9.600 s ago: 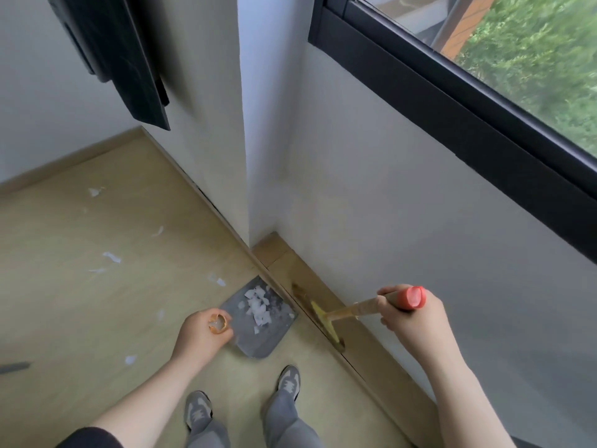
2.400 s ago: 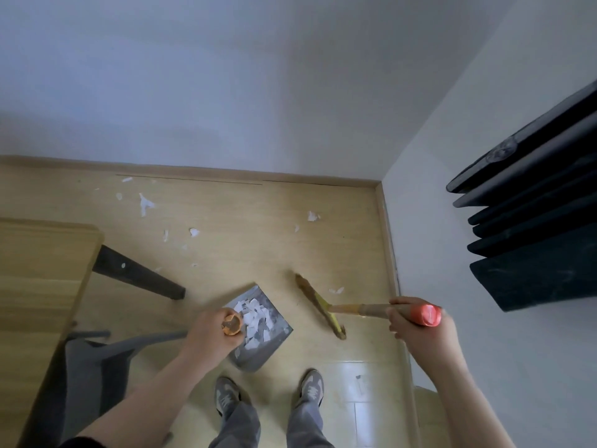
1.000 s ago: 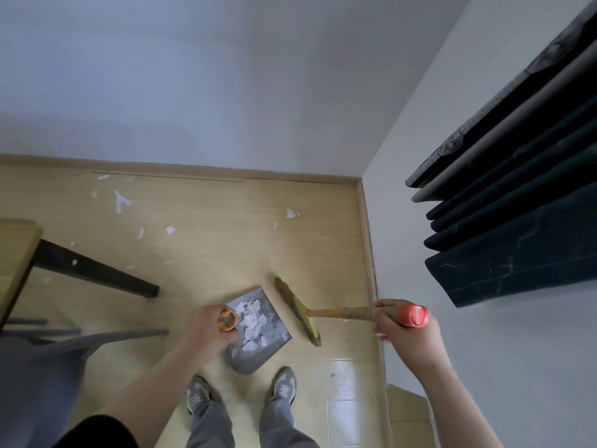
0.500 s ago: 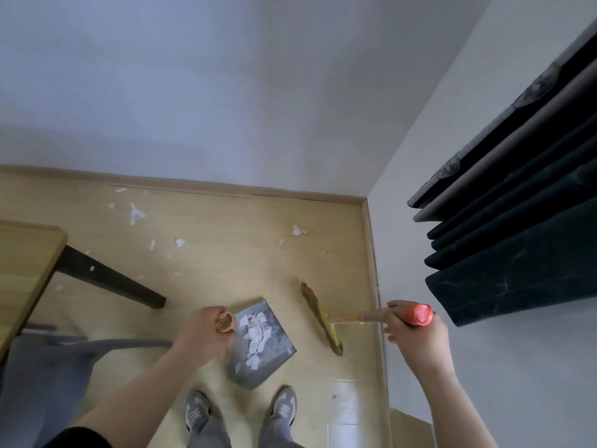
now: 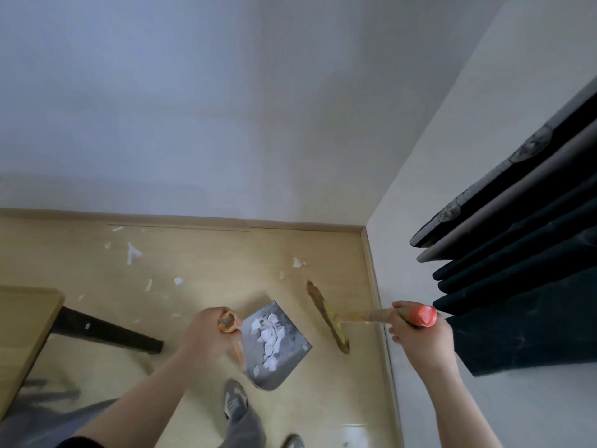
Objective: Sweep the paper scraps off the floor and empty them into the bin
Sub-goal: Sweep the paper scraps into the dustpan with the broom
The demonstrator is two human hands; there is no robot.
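Paper scraps sit in a small white heap inside the dustpan, lower middle of the frame. More loose scraps lie scattered over the floor toward the upper left, plus one near the corner.

The left hand has its grip curled tight round the dustpan's orange handle. The right hand has its grip closed on the broom, just under the red end cap. No bin in view.

Best bet for this step is probably to keep the pan level so the light flakes don't slide out, set its lip flat on the floor, and use short low strokes.

The pan looks like dull grey metal, flat and squarish. The broom head is a thin straw-coloured strip of bristles. The floor is smooth and pale, wood-look, so the scraps should glide easily.
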